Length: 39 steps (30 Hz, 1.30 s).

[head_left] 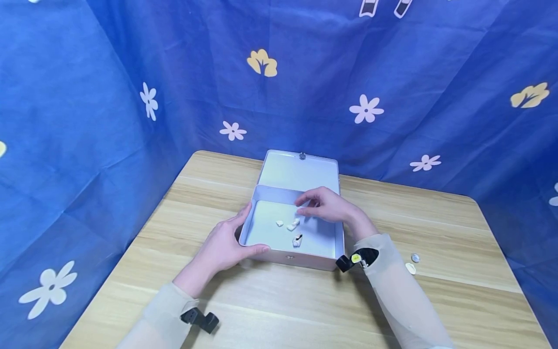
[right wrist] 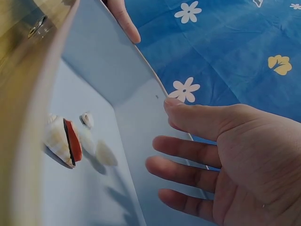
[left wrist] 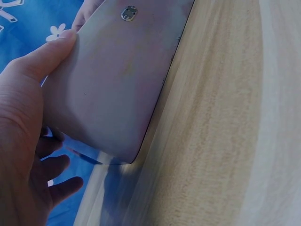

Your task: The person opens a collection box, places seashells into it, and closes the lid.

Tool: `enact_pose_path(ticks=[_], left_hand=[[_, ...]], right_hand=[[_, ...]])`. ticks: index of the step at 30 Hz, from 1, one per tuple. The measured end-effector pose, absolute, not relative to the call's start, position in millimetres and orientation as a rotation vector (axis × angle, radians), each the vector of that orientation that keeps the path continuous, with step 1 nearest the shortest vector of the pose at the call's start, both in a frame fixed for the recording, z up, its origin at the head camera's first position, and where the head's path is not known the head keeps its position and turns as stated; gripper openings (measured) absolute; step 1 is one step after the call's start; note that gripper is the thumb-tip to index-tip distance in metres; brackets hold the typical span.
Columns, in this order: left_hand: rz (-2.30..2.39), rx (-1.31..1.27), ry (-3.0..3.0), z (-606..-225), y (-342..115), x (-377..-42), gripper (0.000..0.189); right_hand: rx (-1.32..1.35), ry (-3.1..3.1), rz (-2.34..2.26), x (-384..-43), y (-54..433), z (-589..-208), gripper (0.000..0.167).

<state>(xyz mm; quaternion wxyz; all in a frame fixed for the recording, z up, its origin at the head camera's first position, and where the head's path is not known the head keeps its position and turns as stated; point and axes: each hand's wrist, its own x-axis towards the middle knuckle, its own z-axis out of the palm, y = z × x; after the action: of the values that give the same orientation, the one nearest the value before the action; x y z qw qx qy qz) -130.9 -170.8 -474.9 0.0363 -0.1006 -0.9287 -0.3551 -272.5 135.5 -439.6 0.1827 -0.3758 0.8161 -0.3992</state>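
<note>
A pale metal box (head_left: 305, 261) stands on the table with its lid (head_left: 301, 172) swung back. My left hand (head_left: 224, 242) grips its near left corner, thumb along the front rim and fingers down the left side. Over the back right part of the box my right hand (head_left: 324, 206) hovers, fingers apart and loosely bent, with nothing between them. Several small pale seashells lie on the box floor. The largest, a shell with a dark and red band (right wrist: 61, 141), is nearest the front. A small spiral shell (right wrist: 87, 119) and a flat shell (right wrist: 106, 153) lie beyond it.
To the right of the box, by the right sleeve, a greyish shell (head_left: 415, 258) and a flat white shell (head_left: 410, 268) rest on the wooden table (head_left: 457, 242). A blue flowered curtain (head_left: 305, 97) hangs behind and along the sides.
</note>
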Motion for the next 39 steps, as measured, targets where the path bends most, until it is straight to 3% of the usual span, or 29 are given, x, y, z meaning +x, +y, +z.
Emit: enact_pose_path(ticks=[21, 39], left_hand=[[-1.105, -0.279, -2.871, -470.5, -171.4, -132.9, 0.130], [-1.103, -0.290, -2.863, -470.9, -171.9, -133.1, 0.128]], right_hand=[[-1.036, 2.395, -1.184, -266.1, 152.3, -426.7, 0.029], [-0.994, 2.512, -1.226, -239.8, 199.8, -404.5, 0.019]])
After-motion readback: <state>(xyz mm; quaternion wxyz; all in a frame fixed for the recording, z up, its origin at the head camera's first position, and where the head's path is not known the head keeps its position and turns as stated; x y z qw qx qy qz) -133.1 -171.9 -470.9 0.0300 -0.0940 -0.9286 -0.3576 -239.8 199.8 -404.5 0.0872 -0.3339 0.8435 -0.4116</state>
